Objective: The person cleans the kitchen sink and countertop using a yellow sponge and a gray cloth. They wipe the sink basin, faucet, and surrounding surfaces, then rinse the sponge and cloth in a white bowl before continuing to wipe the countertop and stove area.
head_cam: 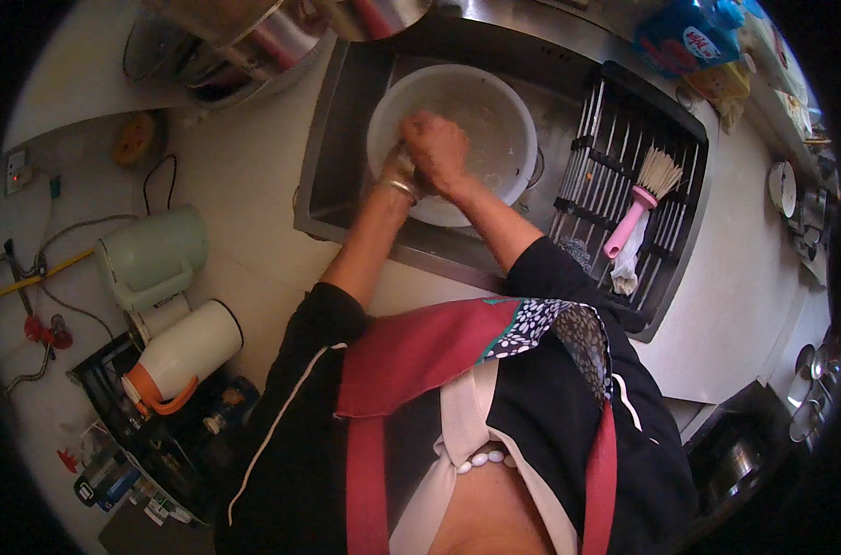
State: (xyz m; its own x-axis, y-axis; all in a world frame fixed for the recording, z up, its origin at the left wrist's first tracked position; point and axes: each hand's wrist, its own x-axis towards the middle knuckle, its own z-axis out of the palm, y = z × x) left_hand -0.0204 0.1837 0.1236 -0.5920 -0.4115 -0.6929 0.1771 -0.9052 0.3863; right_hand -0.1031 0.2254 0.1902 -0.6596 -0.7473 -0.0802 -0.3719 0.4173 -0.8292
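Note:
My right hand (pixel 437 148) is curled into a fist above the left half of a white basin (pixel 455 215). Just below and left of it, my left hand (pixel 397 168) is pressed close against it, with a bracelet (pixel 398 187) at the wrist. The right hand partly covers the left. Whether anything is squeezed between them is hidden. Cloudy water (pixel 493 132) with small bits in it fills the basin, which stands in a metal sink (pixel 344 118).
Across the sink's right side lies a dish rack (pixel 593 177) bearing a pink-handled brush (pixel 625 225) and a whitish cloth (pixel 625 270). A blue bottle (pixel 684 38) stands at the back right. Metal pots (pixel 274 41) are at upper left; a green kettle (pixel 153 253) and a white-and-orange jug (pixel 191 347) are at left.

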